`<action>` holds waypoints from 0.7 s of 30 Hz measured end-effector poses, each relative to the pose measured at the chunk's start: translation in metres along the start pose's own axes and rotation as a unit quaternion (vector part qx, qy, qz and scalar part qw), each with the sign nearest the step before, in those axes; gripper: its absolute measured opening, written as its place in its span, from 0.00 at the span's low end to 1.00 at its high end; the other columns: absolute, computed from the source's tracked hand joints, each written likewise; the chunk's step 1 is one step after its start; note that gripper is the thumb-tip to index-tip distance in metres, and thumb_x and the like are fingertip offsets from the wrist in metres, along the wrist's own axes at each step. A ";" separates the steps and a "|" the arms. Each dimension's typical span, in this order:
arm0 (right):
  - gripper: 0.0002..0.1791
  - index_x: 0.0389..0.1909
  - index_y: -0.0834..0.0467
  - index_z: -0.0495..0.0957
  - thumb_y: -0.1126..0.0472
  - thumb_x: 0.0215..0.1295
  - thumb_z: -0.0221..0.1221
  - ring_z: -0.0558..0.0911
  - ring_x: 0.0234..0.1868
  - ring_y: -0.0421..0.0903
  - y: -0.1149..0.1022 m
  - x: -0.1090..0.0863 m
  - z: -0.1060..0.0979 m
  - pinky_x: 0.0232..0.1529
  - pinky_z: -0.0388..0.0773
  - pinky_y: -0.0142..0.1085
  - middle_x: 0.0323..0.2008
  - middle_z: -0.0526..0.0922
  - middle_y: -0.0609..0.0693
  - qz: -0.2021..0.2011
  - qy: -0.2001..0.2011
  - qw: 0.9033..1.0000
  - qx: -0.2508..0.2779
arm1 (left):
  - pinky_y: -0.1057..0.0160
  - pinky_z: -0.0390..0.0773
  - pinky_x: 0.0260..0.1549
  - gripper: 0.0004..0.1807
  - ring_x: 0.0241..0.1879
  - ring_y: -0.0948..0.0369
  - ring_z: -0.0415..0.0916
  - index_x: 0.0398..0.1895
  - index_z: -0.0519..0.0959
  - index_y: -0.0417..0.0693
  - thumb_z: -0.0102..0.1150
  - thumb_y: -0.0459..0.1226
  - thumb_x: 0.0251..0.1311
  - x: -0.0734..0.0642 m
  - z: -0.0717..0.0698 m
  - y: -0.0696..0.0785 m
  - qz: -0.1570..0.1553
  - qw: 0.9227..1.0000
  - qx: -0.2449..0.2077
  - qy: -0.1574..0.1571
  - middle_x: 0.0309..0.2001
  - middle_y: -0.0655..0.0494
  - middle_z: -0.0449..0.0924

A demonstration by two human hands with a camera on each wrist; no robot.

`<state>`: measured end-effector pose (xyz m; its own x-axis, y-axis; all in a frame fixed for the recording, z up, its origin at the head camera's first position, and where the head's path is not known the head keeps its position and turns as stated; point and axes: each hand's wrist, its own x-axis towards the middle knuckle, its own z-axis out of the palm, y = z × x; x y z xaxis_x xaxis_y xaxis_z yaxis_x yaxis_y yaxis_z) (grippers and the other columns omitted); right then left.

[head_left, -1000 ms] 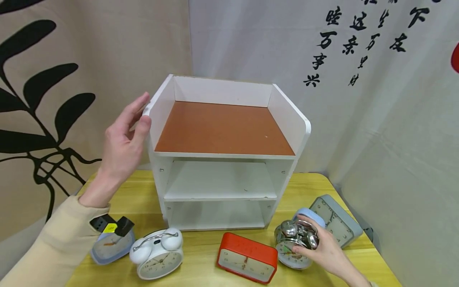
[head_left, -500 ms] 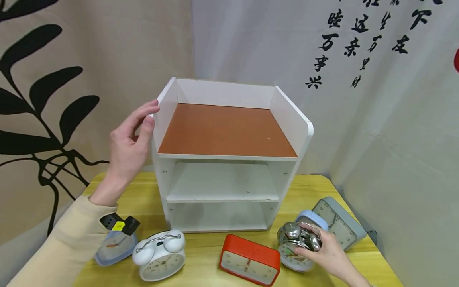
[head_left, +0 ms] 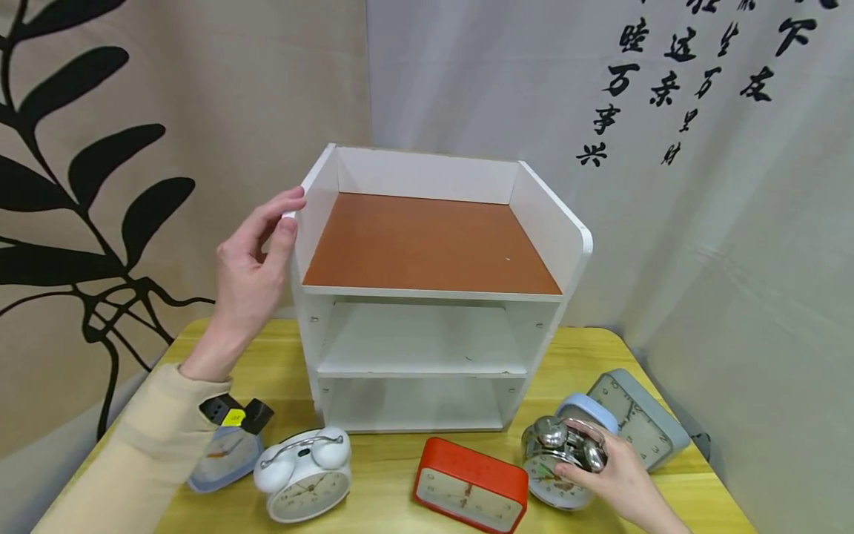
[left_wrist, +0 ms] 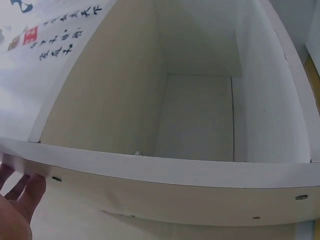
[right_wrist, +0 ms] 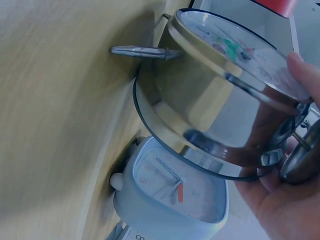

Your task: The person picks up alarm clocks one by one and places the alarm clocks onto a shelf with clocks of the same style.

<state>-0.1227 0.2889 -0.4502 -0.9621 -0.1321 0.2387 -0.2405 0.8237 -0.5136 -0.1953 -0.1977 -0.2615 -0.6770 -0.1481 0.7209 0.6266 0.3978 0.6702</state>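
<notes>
My left hand point(head_left: 250, 278) grips the upper left side panel of a white shelf point(head_left: 414, 373), thumb and fingers at its front edge. In the left wrist view, fingers of that hand point(left_wrist: 20, 205) show at the panel's end. My right hand point(head_left: 620, 475) holds a silver twin-bell alarm clock point(head_left: 557, 489) by its top, at the bells. The right wrist view shows its shiny metal body point(right_wrist: 200, 100) and a thin foot, with the thumb at the dial. A light blue clock point(right_wrist: 175, 195) stands close behind it.
A red rectangular clock point(head_left: 470, 486) stands just left of the silver one. A grey-green square clock point(head_left: 640, 423) is at the table's right. Farther left are a white twin-bell clock point(head_left: 307, 478) and a blue-rimmed clock point(head_left: 227, 456), partly behind my sleeve. The shelf has a brown top point(head_left: 434, 245).
The head view has shifted slightly, so everything appears farther right. My left fingertips reach a little further over the panel's edge. My right hand keeps holding the silver alarm clock.
</notes>
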 end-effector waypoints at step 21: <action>0.37 0.63 0.48 0.82 0.51 0.49 0.82 0.85 0.46 0.32 -0.009 -0.004 -0.013 0.39 0.84 0.29 0.56 0.88 0.55 -0.008 0.037 0.999 0.010 | 0.84 0.81 0.48 0.19 0.64 0.73 0.77 0.67 0.79 0.42 0.51 0.39 0.81 -0.002 0.003 -0.003 0.005 1.000 -0.012 0.015 0.72 0.56 0.78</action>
<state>-0.1146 0.2893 -0.4354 -0.9461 -0.1030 0.3072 -0.2588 0.8105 -0.5254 -0.1970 -0.1955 -0.2653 -0.6590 -0.1716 0.7323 0.6427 0.3772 0.6668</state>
